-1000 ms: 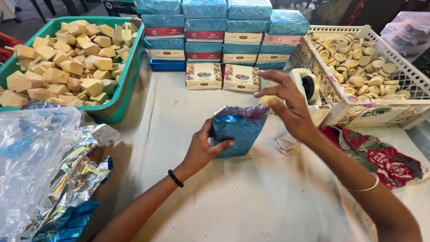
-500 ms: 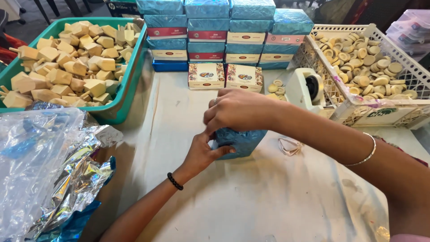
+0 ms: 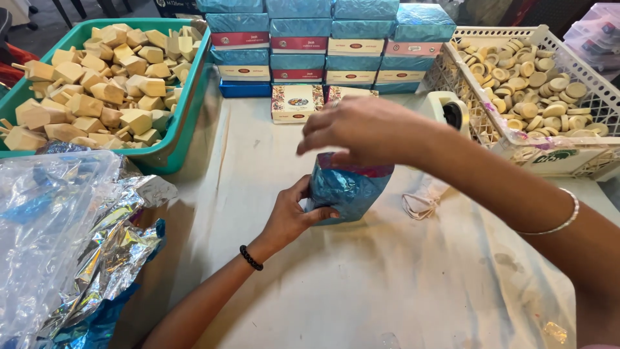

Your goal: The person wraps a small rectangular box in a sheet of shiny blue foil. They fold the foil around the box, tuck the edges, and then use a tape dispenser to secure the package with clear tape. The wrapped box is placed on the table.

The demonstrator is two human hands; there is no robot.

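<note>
A small package in shiny blue foil wrap (image 3: 349,189) stands upright on the pale table (image 3: 361,284). My left hand (image 3: 290,216) grips its lower left side, thumb across the front. Over the top of the package my right hand (image 3: 358,132) hovers with its fingers curled down onto the pink upper edge of the foil. What is inside the foil is hidden.
A green bin of pale wedge blocks (image 3: 97,84) sits at the left. Stacked blue and red boxes (image 3: 310,45) line the back. A white basket of round discs (image 3: 542,84) and a tape dispenser (image 3: 449,110) are at the right. Loose foil sheets (image 3: 71,239) lie near left.
My right hand came in from the upper right and settled over the top of the foil package. My left hand has stayed on the package's side.
</note>
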